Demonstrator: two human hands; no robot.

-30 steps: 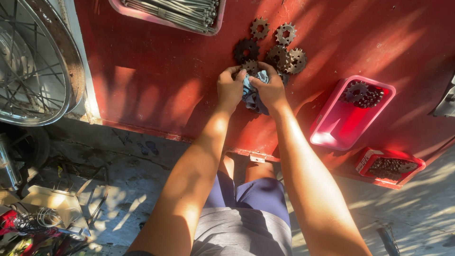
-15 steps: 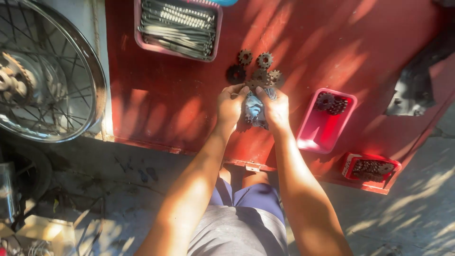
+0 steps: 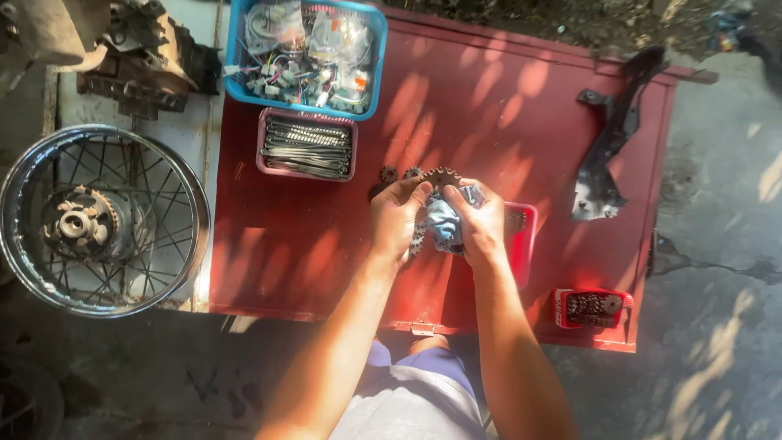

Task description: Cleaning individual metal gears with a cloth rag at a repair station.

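My left hand (image 3: pixel 397 218): fingers curled round the rim of a toothed sprocket (image 3: pixel 441 177), thumb pressing its near edge; clenched on it.
My right hand (image 3: pixel 482 226): closed on a crumpled blue-grey rag (image 3: pixel 445 222), bunched against the sprocket between my two palms.
Sprocket: held up just over the red table (image 3: pixel 326 244), at the tips of both hands, teeth showing above my fingertips.
Just beyond my left fingertips: two more small sprockets (image 3: pixel 399 173) lying flat on the table, partly hidden by my hand.
Under my right hand: a pink tray (image 3: pixel 521 244), mostly covered by my wrist; what is in it I cannot tell.
Further out past my left fingers: a pink tray of metal springs (image 3: pixel 308 145), and beyond that a blue basket (image 3: pixel 305 53) of bagged small parts and wiring.
Well off to the right of my right hand: a black metal bracket (image 3: pixel 607 147) lying across the table.
Near my right elbow: a small red box (image 3: pixel 593 308) with dark toothed parts, at the table's near corner.
Far to the left of my left hand: a spoked wheel (image 3: pixel 96 220) lying flat, off the table's side.
Open room: bare red tabletop to the left of my left hand and between my right hand and the bracket.
Edges: near table edge lies under my forearms; right edge just past the bracket.
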